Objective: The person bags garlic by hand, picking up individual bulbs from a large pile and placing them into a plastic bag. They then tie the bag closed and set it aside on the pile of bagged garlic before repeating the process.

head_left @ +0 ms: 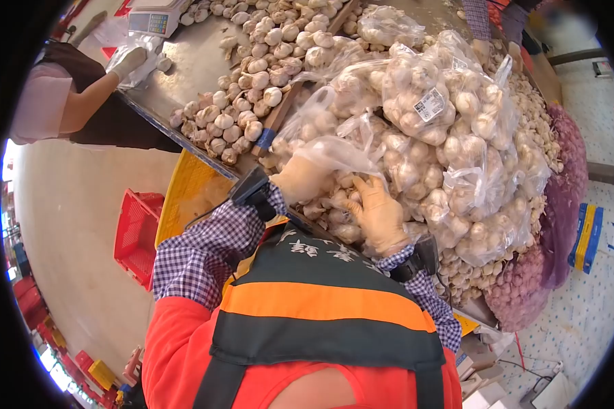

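My left hand, in a pale glove, is at the mouth of a clear plastic bag, its fingers covered by the film. To its right my right hand, also gloved, has its fingers spread over loose garlic bulbs just below the bag's edge. Filled bags of garlic are heaped beyond and to the right of both hands; one bears a white label. More loose bulbs lie on the metal table at the upper left, behind a wooden divider.
At the upper left a co-worker's gloved hand holds a plastic bag near a scale. Another person's sleeves show at the top right. A red basket and yellow crate stand below the table's left edge. Purple net sacks lie right.
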Demonstrator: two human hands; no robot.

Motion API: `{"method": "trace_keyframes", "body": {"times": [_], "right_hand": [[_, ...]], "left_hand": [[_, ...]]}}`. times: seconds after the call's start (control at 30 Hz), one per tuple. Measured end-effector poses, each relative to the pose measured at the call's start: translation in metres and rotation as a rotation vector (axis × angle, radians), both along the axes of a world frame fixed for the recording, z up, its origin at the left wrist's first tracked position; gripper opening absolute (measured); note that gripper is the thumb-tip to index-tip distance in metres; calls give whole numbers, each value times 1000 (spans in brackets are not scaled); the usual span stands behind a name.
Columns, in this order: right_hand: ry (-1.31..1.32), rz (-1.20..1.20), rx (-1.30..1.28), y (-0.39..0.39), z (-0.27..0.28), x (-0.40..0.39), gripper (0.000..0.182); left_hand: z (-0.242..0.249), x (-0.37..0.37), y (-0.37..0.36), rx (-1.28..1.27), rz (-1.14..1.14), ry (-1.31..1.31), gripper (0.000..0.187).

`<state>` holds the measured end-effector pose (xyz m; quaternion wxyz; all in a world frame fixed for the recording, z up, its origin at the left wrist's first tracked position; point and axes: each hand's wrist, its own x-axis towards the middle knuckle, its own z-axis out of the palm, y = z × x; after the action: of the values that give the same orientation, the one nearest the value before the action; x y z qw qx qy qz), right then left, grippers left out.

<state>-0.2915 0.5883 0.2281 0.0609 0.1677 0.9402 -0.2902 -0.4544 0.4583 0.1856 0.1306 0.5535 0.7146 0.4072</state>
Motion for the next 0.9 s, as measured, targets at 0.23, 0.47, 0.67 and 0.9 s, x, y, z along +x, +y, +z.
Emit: {"method": "trace_keyframes", "body": {"times": [0.23,0.47,0.67,0.9], "right_hand": [[-201,11,176,-7,-8,8,56],[190,-223,-258,6,-3,26,55],[320,-443,-933,22,5,25,43],[451,-284,-682,18,-10,7,40]], "left_hand": [[-29,8,1,-302,-21,-132,37],[2,-4,10,-496,-167,96,20],[6,-22,-13,-88,-155,-1046,49],[-22,-17,-22,565,-209,-2122,67]]}}
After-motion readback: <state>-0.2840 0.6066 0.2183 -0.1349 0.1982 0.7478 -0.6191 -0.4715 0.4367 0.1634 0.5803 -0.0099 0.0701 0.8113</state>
